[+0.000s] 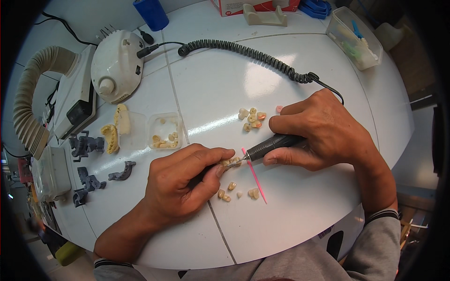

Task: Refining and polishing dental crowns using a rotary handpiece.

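My right hand (323, 131) is closed around a black rotary handpiece (274, 145), its metal tip pointing left. In the fingertips of my left hand (176, 180) is a small tooth-coloured dental crown piece (236, 162), partly hidden by the fingers. The bur meets or nearly meets this piece; I cannot tell which. A thin pink stick (257, 181) lies on the table under the handpiece's tip. Loose crowns (232, 186) rest just below my fingers, with a joined piece (253, 193) beside the stick. Several more crowns (253, 118) sit in a cluster beyond the handpiece.
A coiled black cord (243, 50) runs across the back from a white control unit (115, 70). Left of my hands are a clear box of crowns (164, 144), a yellow dental model (109, 138) and grey models (86, 145). A ribbed hose (30, 89) stands far left, a plastic tub (370, 60) back right.
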Available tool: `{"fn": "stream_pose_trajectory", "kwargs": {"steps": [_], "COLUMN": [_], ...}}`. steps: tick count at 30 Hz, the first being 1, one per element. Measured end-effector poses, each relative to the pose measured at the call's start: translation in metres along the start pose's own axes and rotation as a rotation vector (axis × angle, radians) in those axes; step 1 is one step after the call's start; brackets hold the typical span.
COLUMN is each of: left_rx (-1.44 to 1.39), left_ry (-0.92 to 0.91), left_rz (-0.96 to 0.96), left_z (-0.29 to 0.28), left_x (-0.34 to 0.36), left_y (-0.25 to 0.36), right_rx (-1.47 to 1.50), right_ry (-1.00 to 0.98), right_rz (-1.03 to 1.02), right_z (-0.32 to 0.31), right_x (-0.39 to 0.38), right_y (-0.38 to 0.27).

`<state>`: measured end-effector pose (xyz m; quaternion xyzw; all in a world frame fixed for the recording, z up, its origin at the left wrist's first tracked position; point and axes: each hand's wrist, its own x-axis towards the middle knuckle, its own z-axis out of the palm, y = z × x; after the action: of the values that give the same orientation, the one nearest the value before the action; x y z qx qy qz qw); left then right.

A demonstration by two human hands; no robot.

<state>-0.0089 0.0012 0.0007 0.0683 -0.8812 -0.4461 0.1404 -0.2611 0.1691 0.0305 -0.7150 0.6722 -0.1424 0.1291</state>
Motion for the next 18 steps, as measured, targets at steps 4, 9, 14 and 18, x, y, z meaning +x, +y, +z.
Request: {"fn": "stream_pose_trajectory", "kwargs": {"steps": [4,9,14,18], "left_rx": [-0.005,-0.006,-0.02,-0.002], "left_ry": [0.009,0.01,0.022,0.018], "left_rz": [0.016,0.006,-0.039,-0.014], "left_z": [0.0006,0.0009,0.0011,0.001], "left_x": [0.0005,0.0004,-0.001,0.0004], "left_y": [-0.0004,-0.0002,0.0011,0.0008], "right_rx": [0.003,0.007,0.004,0.0], "right_ry": [-0.003,-0.008,0.025,0.022], "right_rz": [0.012,0.0,-0.016,-0.006], "right_z": [0.0003,-0.0011,0.0006,0.0005], "right_x": [0.0002,0.0006,-0.0012,-0.0005], "right_y": [0.0001,-0.0009,0.0002,-0.0005]}}
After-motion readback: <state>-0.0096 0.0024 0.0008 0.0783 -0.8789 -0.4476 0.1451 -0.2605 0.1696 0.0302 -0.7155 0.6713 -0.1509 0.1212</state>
